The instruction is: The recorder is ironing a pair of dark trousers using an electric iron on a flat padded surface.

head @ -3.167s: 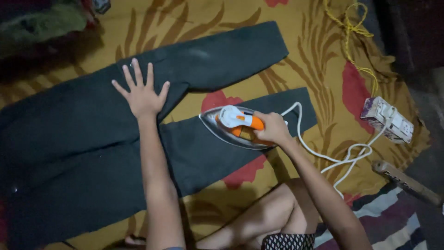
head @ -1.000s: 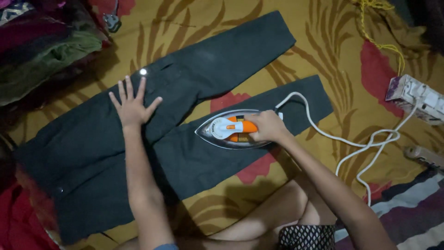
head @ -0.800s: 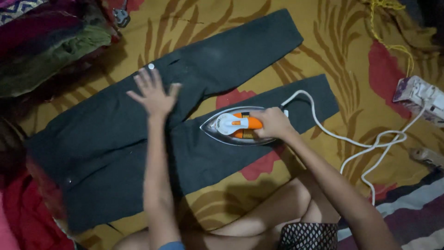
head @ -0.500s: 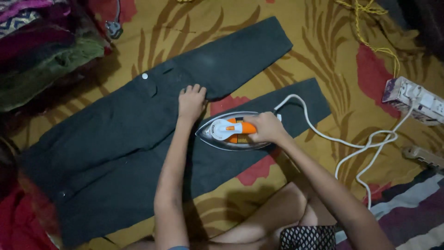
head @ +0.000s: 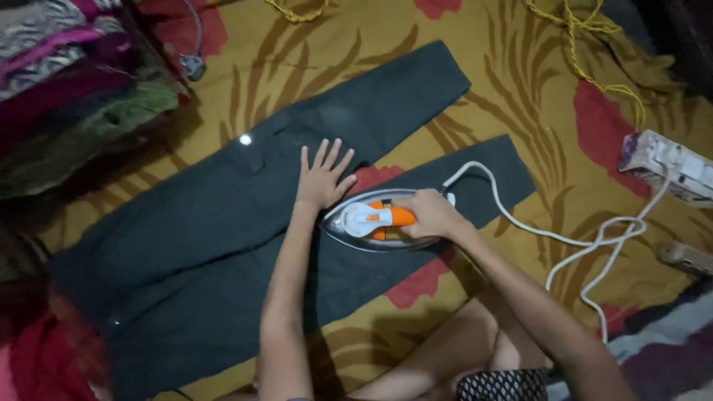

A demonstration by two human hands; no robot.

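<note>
At the far left sits a heap of folded clothes point(head: 74, 82), and beside it dark grey trousers point(head: 193, 252) lie spread flat across the yellow patterned sheet point(head: 297, 67). The left hand point(head: 321, 180) presses on them palm down, fingers splayed, grasping nothing. Just beside it the right hand point(head: 433, 214) is clenched around the handle of a white and orange iron point(head: 375, 220), which rests on the nearer leg. Its white cord point(head: 587, 245) loops right toward a power strip point(head: 668, 167).
</note>
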